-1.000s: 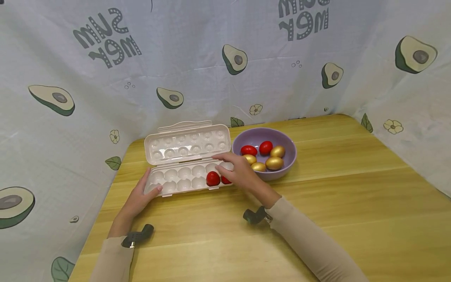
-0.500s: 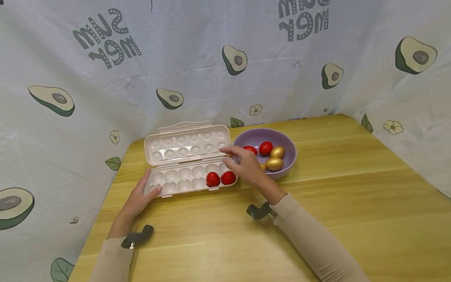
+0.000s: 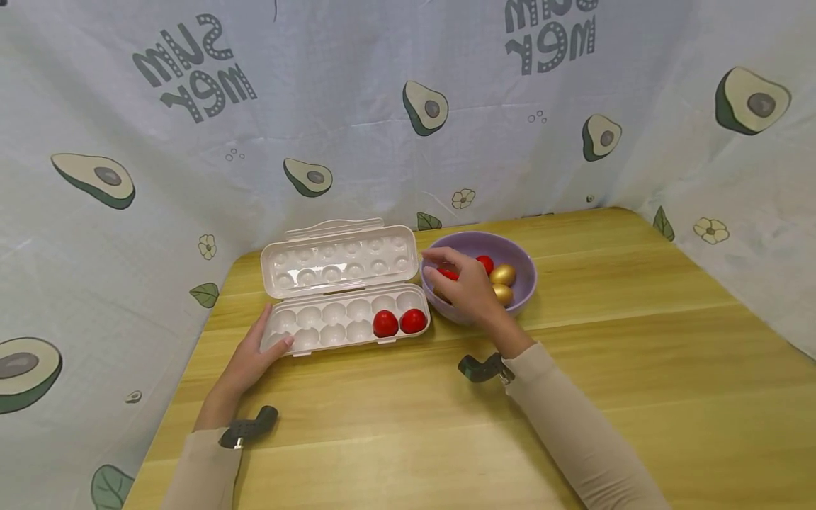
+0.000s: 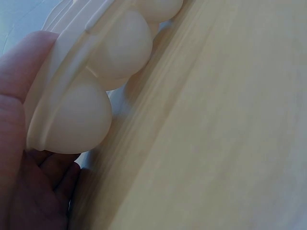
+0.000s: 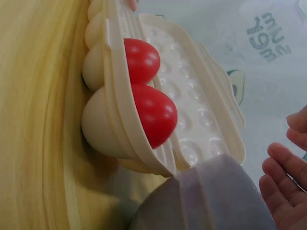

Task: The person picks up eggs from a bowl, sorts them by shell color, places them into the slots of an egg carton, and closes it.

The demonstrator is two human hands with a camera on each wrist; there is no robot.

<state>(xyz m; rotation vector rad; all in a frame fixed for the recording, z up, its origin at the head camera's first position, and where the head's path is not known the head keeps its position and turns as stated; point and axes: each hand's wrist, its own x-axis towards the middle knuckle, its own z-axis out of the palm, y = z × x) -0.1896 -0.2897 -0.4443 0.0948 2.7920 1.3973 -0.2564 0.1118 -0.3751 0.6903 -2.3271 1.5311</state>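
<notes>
A cream plastic egg carton (image 3: 333, 333) lies with its lid folded back on the table. Two red eggs (image 3: 385, 324) (image 5: 152, 115) sit side by side in its front row at the right end. My left hand (image 3: 250, 358) grips the carton's left end, thumb over the rim and fingers beneath, as the left wrist view shows. Over the purple bowl (image 3: 524, 301) hovers my right hand (image 3: 468, 287), fingers loosely bent and nothing held. Inside the bowl are red eggs (image 3: 485, 264) and gold eggs (image 3: 503, 275), some hidden behind the hand.
The bowl stands close beside the carton's right end. Behind both hangs a pale curtain (image 3: 357, 120) printed with avocados, which also runs along the left and right sides. The wooden table (image 3: 382, 425) spreads out in front.
My right hand has moved right, from above the carton's right end to over the bowl, uncovering the second red egg. The left hand and the carton stay where they were.
</notes>
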